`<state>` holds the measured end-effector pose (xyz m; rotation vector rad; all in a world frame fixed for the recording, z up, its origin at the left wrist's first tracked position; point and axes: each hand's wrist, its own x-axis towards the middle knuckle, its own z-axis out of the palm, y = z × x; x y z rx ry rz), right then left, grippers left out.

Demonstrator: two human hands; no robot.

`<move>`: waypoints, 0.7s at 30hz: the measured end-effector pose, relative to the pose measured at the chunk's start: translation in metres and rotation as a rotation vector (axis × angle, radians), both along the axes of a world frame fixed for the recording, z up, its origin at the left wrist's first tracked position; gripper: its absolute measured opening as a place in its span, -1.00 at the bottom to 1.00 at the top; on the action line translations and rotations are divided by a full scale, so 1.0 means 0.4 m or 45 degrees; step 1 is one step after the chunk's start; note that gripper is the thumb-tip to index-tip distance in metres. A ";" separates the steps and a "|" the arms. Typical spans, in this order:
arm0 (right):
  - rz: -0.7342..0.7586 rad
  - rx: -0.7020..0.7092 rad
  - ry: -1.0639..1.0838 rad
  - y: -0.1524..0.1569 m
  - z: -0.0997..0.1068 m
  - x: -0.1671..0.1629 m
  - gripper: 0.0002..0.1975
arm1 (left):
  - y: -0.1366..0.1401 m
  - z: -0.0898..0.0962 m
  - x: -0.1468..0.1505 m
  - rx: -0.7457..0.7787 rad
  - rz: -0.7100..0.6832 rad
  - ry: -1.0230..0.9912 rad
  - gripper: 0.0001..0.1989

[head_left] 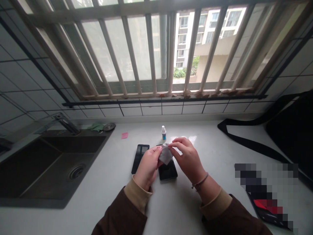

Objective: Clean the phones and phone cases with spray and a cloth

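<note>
Between my two hands is a small grey cloth [166,156], folded with a pointed lower edge. My left hand [147,166] pinches its left side between thumb and fingers. With thumb and fingertips, my right hand [188,157] grips the upper right edge. Under the cloth lies a black phone [168,172], partly hidden by it and by my left hand. A second dark phone [140,156] rests to the left, partly covered by my left hand. Just beyond my hands stands a small white dropper bottle [163,133] with a blue label.
A pink paper square [124,135] lies on the white counter [102,182]. At left is a dark sink [61,140] with a faucet [66,124], a green cloth [96,127] and a drain strainer [109,126]. A black bag [290,127] with its strap and a partly blurred dark object [269,212] are right.
</note>
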<state>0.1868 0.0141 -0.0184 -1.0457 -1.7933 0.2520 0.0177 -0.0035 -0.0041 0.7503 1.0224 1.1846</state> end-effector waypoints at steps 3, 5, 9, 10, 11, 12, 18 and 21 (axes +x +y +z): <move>0.034 0.000 0.003 -0.002 0.003 0.000 -0.87 | 0.004 -0.001 -0.003 -0.045 0.078 -0.003 -0.64; 0.078 0.008 0.000 -0.003 0.006 0.000 -0.88 | 0.006 -0.002 -0.004 -0.055 0.125 -0.007 -0.64; 0.135 -0.006 0.013 -0.004 0.012 -0.001 -0.90 | 0.006 -0.001 -0.002 -0.039 0.122 -0.004 -0.63; 0.135 -0.014 0.022 -0.005 0.012 -0.001 -0.90 | 0.005 0.000 -0.001 -0.034 0.107 -0.003 -0.62; 0.134 -0.022 0.032 -0.004 0.012 -0.001 -0.90 | 0.005 0.001 -0.001 -0.029 0.094 -0.004 -0.62; 0.137 -0.028 0.039 -0.004 0.012 -0.001 -0.91 | 0.004 0.001 0.000 -0.026 0.081 -0.005 -0.62; 0.222 -0.019 0.010 -0.006 0.011 -0.002 -0.88 | 0.002 0.000 -0.002 -0.017 0.031 -0.012 -0.66; 0.279 0.026 -0.038 -0.009 0.019 -0.002 -0.87 | 0.002 -0.001 -0.004 -0.042 0.013 -0.018 -0.71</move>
